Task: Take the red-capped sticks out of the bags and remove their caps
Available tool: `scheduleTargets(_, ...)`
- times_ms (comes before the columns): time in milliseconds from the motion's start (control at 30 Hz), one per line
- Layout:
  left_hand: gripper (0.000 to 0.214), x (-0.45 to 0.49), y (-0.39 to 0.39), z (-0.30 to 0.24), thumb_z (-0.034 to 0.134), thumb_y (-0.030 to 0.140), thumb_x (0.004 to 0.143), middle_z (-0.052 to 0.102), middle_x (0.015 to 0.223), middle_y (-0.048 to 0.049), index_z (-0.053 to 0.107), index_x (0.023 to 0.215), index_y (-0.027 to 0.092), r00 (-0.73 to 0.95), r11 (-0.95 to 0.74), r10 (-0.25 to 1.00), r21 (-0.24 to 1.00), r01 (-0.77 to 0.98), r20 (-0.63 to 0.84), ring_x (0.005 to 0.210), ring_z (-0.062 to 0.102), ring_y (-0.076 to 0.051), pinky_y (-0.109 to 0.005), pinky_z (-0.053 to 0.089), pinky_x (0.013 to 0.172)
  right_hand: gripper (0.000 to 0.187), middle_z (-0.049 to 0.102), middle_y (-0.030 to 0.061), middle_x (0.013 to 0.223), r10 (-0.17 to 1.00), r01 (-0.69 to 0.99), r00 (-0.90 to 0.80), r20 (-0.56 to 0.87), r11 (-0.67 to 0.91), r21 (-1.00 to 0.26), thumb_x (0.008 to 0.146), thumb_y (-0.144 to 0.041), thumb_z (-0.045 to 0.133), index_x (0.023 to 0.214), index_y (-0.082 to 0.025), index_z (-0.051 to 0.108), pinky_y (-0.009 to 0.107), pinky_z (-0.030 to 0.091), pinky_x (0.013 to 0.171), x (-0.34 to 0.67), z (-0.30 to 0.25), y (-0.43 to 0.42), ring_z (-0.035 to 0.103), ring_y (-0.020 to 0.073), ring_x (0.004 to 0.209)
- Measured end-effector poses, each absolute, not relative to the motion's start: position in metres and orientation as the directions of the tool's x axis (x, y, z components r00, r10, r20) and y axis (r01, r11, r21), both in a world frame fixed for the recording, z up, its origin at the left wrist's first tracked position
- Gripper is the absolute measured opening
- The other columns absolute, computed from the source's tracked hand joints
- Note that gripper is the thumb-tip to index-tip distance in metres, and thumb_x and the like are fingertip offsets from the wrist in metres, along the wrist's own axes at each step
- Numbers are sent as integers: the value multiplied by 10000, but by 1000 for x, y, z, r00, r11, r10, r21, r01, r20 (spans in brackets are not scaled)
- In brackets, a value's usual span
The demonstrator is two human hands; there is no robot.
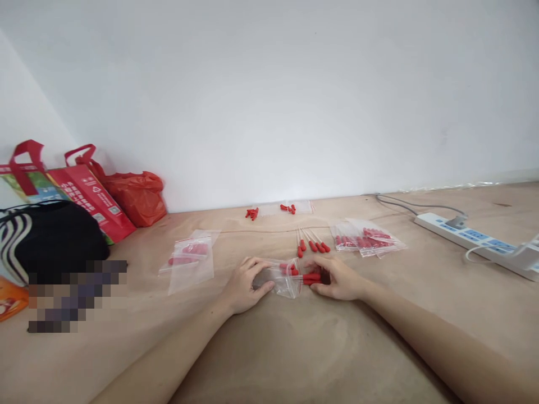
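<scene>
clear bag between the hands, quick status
Left hand holding clear bag. Right hand on red-tipped sticks at bag's right edge. Nearest clutter: loose sticks just beyond.

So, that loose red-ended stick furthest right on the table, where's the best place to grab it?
Probably by its red end, pinched from above and from the near side. That end is thicker and points toward the person, while the rest is thin and slants away. The right hand is nearest.
</scene>
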State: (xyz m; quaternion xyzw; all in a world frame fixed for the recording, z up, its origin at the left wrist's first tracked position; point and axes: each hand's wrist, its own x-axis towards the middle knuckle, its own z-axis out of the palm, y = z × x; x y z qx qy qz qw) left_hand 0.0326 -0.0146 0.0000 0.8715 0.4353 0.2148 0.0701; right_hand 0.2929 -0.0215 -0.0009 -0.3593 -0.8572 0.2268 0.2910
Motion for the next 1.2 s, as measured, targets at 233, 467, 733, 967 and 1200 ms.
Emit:
scheduleTargets(233,418,26,-11,-5,430,308,841,366,1356,-6,398,1258,326,637,-674,739,255,693,220,1266,275,-233,-446,272,1012,184,645,10,784,831,394,-476,289,495,-774,689,-211,573,862,-197,631,229,466,587,308,-15,-25,582,123,677)
scheduleTargets(467,406,26,-10,-5,427,273,838,405,1333,-28,433,1244,289,625,-649,758,296,700,186,1235,345,-205,-438,262,1029,254,683,52,792,957,245,-239,166,225,-943,613,-336,678,814,-181,666,304,511,652,365,-8,-22,625,168,704)
scheduleTargets(733,405,30,-13,3,425,223,824,412,1328,-38,465,1224,265,609,-625,777,318,713,162,1233,350,-206,-431,284,1022,287,682,65,805,892,417,285,350,213,-883,633,-374,634,843,-180,649,314,507,659,358,0,11,631,193,726)
scheduleTargets(967,532,28,-10,-1,438,64,714,396,1339,-25,496,1199,275,586,-630,777,297,718,231,1260,297,-239,-468,260,1026,214,680,30,741,849,733,223,478,177,-656,676,-346,570,798,-194,658,299,466,679,322,-19,27,624,176,692)
scheduleTargets(1200,487,27,-8,-6,428,78,721,411,1325,-54,529,1168,242,564,-607,795,301,735,225,1261,290,-261,-478,294,1007,267,676,66,765,872,755,209,442,143,-640,733,-371,525,849,-156,631,270,469,656,322,-26,25,631,171,701)
